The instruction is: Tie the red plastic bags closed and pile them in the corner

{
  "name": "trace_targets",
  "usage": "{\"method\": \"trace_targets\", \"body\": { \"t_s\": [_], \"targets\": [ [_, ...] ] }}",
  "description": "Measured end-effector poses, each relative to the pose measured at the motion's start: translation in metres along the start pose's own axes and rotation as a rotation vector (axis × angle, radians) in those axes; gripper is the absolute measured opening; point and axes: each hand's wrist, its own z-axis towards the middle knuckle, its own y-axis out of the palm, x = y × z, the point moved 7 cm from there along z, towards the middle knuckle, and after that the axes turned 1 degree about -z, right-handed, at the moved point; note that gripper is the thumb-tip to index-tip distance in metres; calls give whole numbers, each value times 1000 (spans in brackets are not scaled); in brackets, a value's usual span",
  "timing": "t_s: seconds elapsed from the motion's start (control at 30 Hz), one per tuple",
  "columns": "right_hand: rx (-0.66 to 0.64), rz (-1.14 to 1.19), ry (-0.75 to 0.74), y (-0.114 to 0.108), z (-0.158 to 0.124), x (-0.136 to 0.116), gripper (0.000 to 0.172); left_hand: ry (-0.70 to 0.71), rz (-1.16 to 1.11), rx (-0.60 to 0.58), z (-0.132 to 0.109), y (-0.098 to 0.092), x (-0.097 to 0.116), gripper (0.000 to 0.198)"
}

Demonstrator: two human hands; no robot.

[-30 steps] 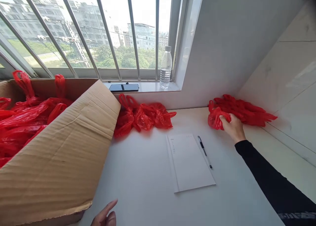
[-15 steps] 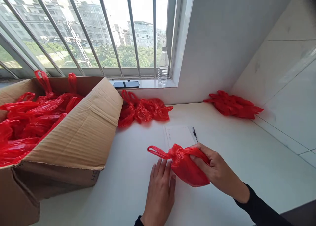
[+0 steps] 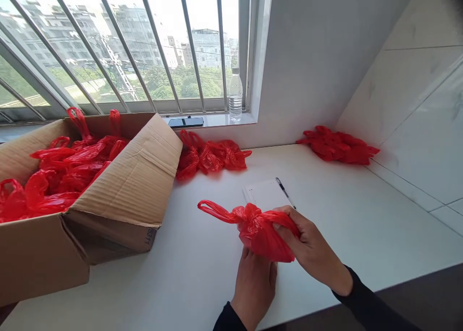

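Bag (image 3: 262,232): crinkly red plastic, knotted | right hand (image 3: 313,254) fingers pinching it; left hand (image 3: 255,287) beneath, fingers hidden, cannot tell grip

Both hands are meeting at centre: the left hand (image 3: 255,285) is lying back-up, fingertips hidden; the right hand (image 3: 311,255) is curling its fingers (image 3: 286,230) in a grip, forearm angling in from the right.
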Motion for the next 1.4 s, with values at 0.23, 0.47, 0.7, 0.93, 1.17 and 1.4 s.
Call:
{"method": "trace_targets", "body": {
  "t_s": [0.23,0.47,0.7,0.93,1.17,1.4],
  "targets": [
    [-43,35,13,9,-9,-2,22,-25,-14,-28,-10,8,11,37],
    [-131,53,-77,15,-19,-6,20,49,-160,203,-59,-47,42,34],
    [-307,59,-168,36,-24,6,40,-72,160,387,-69,-139,22,41],
    [-265,-217,73,25,-32,39,30,-114,38,181,-56,-126,-4,7],
    [22,-659,-305,34,-45,1,40,-149,-96,180,-54,-121,3,8],
    [-18,-679,-374,44,-35,9,11,-305,-118,245,-62,-131,-16,15]
  ]
}}
